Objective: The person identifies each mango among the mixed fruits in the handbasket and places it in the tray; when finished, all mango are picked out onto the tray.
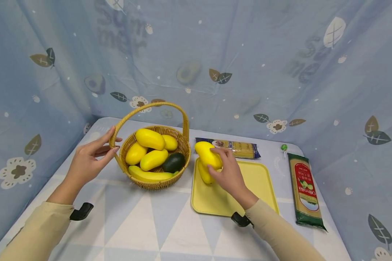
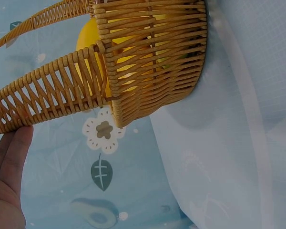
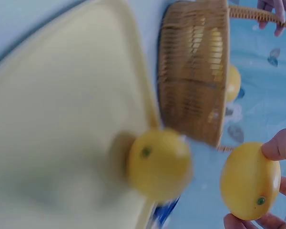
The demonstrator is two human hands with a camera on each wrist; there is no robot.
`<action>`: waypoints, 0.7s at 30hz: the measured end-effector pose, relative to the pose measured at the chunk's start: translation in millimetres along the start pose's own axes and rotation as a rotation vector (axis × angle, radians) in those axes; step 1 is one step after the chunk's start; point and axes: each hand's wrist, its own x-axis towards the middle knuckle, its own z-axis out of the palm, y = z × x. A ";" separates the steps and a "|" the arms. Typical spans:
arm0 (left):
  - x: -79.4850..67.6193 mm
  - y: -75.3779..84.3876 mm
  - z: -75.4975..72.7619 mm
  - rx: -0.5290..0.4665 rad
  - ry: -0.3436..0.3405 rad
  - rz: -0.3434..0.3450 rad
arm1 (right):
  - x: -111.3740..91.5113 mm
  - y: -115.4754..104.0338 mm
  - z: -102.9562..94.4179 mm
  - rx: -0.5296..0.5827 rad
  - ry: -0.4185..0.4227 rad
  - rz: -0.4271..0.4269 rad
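My left hand (image 1: 89,159) holds the handle of a round wicker basket (image 1: 153,185) at its left side, thumb and fingers around the woven strip. Inside the basket lie several yellow mangoes (image 1: 150,139), a dark green avocado (image 1: 174,162) and a banana (image 1: 150,175) along the near side. Over the yellow tray (image 1: 248,188), my right hand (image 1: 228,172) grips another mango (image 3: 250,181) between thumb and fingers, raised off the tray. Below it, a second mango (image 3: 159,164) rests at the tray's left edge, partly covered by the held one in the head view.
Behind the tray lies a pack of pasta (image 1: 238,149). A green-and-gold Olivoilà pack (image 1: 305,190) is at the right, with a small green lollipop (image 1: 284,147) near its top. A patterned curtain (image 1: 196,72) closes off the table's back and sides.
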 end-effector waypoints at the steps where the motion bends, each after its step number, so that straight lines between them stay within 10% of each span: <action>1: -0.1 -0.1 0.1 -0.001 0.000 -0.002 | -4.0 6.4 -4.1 -0.003 0.004 0.011; 21: -0.1 -1.3 0.3 -0.013 0.002 0.004 | -44.0 89.4 -15.1 -0.091 -0.027 0.270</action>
